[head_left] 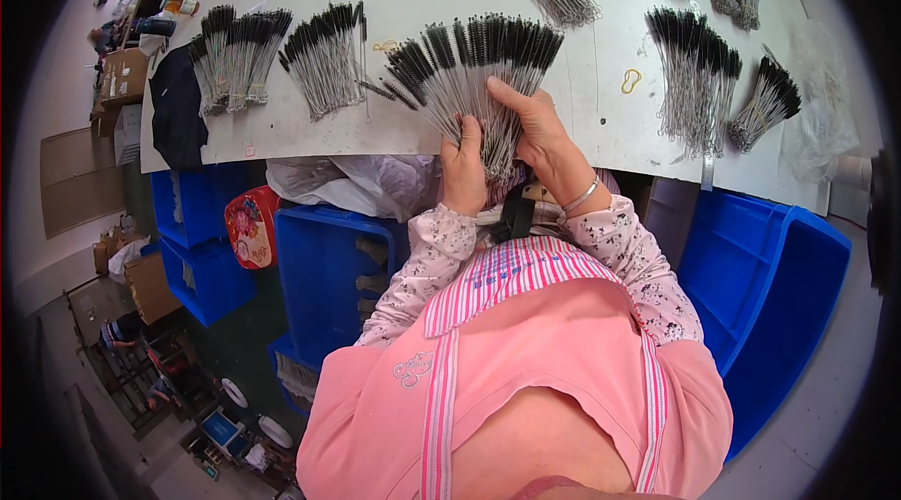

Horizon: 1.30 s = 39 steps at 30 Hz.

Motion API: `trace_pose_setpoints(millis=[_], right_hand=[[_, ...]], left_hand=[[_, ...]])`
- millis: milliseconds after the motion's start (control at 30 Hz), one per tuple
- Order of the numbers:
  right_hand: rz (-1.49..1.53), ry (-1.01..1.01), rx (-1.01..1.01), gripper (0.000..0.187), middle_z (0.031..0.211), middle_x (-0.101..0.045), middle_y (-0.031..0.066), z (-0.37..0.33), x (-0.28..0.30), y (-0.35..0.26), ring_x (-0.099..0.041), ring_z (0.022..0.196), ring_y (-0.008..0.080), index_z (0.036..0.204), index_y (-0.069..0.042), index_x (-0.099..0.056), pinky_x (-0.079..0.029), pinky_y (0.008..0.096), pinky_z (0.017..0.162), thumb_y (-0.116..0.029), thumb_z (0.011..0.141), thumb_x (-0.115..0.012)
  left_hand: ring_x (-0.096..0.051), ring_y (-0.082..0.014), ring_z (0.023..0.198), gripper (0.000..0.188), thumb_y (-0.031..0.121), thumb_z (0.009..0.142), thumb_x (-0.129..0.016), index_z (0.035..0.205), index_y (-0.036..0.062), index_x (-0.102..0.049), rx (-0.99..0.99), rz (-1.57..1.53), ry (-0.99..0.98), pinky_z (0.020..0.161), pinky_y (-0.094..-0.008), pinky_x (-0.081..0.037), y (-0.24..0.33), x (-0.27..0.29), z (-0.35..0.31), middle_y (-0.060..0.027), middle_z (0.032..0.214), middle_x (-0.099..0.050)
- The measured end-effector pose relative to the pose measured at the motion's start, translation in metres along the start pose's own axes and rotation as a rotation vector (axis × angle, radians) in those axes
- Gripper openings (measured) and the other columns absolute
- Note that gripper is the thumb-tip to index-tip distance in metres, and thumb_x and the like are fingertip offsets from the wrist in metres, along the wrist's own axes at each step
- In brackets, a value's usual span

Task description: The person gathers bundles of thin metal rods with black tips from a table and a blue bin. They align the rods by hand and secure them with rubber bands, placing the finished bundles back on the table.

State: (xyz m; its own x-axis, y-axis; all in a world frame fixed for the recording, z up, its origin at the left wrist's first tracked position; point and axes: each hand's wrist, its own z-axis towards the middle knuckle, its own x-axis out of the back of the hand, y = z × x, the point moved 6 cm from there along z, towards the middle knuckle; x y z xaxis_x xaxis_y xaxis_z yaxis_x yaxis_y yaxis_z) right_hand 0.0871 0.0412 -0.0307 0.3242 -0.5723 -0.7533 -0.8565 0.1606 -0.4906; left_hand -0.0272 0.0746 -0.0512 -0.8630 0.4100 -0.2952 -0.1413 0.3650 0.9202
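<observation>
White worktable (601, 49) in front of me, covered with bundles of thin wire brushes with black bristle tips: one far left (235, 54), one next to it (324, 54), a big one on the right (694, 77), a smaller one at the right edge (765, 106). Blue bins (770, 284) under and beside the table.

Working fan of brushes (479, 77) sits at the table's near edge, bristle ends spread away from me, wire stems converging toward my hands.

To do this well, I think: keep stems pinched tight at the convergence so the fan doesn't slip, square the bristle ends against the tabletop, don't let loose ones stray into the neighbouring bundle.

Left hand (464, 171): fist-like, closed around the stem ends from below, wrist at the table edge. Right hand (535, 124): fingers curled over the fan from the right, clamped on the stems, thumb on top. Yellow rubber band (631, 80) lies on the table right of it, well apart.
</observation>
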Motion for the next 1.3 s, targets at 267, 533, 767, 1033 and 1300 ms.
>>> trace_pose_setpoints(millis=[267, 533, 767, 1033, 1300], right_hand=[[0.082, -0.004, -0.072, 0.022, 0.095, -0.066, 0.0133, 0.009, 0.011, 0.01, -0.066, 0.08, 0.0214, 0.102, 0.001, -0.061, -0.056, 0.0346, 0.071, -0.011, 0.084, -0.065], [0.103, 0.059, -0.07, 0.021, 0.09, -0.066, 0.0115, 0.002, 0.006, 0.007, -0.064, 0.074, 0.021, 0.1, -0.001, -0.06, -0.055, 0.0338, 0.063, -0.017, 0.087, -0.064], [0.088, 0.098, -0.116, 0.021, 0.086, -0.066, 0.0103, 0.011, 0.022, 0.015, -0.063, 0.074, 0.0199, 0.097, -0.002, -0.059, -0.053, 0.0337, 0.061, -0.021, 0.089, -0.062], [0.109, 0.141, -0.157, 0.028, 0.082, -0.063, 0.0089, 0.009, 0.022, 0.018, -0.06, 0.067, 0.0181, 0.095, -0.001, -0.059, -0.051, 0.0312, 0.052, -0.027, 0.085, -0.067], [-0.233, 0.027, 0.061, 0.017, 0.074, -0.059, 0.0079, 0.005, 0.009, 0.002, -0.058, 0.06, 0.0158, 0.086, -0.001, -0.06, -0.049, 0.0294, 0.046, -0.01, 0.078, -0.07]], left_hand=[[-0.056, -0.0149, 0.094, 0.032, 0.026, 0.097, -0.051, 0.116, -0.0011, -0.053, -0.049, 0.074, 0.016, 0.084, -0.0296, -0.045, 0.009, -0.007, -0.004, -0.0078, 0.106, -0.06], [-0.057, -0.0132, 0.092, 0.029, 0.022, 0.095, -0.055, 0.112, -0.0012, -0.055, -0.107, 0.097, -0.057, 0.082, -0.0273, -0.045, 0.013, -0.01, -0.004, -0.0065, 0.104, -0.061], [-0.058, -0.0135, 0.092, 0.024, 0.015, 0.094, -0.057, 0.111, -0.0008, -0.055, -0.012, 0.012, -0.019, 0.081, -0.0264, -0.047, 0.001, -0.001, -0.003, -0.0071, 0.106, -0.061], [-0.057, -0.0125, 0.088, 0.022, 0.014, 0.095, -0.054, 0.111, -0.0008, -0.054, -0.044, -0.039, 0.024, 0.08, -0.0259, -0.046, 0.003, -0.007, -0.003, -0.0066, 0.104, -0.06], [-0.058, -0.0136, 0.092, 0.027, 0.017, 0.096, -0.052, 0.114, -0.0029, -0.053, -0.128, 0.208, 0.023, 0.08, -0.0277, -0.047, 0.012, -0.006, -0.004, -0.0073, 0.102, -0.061]])
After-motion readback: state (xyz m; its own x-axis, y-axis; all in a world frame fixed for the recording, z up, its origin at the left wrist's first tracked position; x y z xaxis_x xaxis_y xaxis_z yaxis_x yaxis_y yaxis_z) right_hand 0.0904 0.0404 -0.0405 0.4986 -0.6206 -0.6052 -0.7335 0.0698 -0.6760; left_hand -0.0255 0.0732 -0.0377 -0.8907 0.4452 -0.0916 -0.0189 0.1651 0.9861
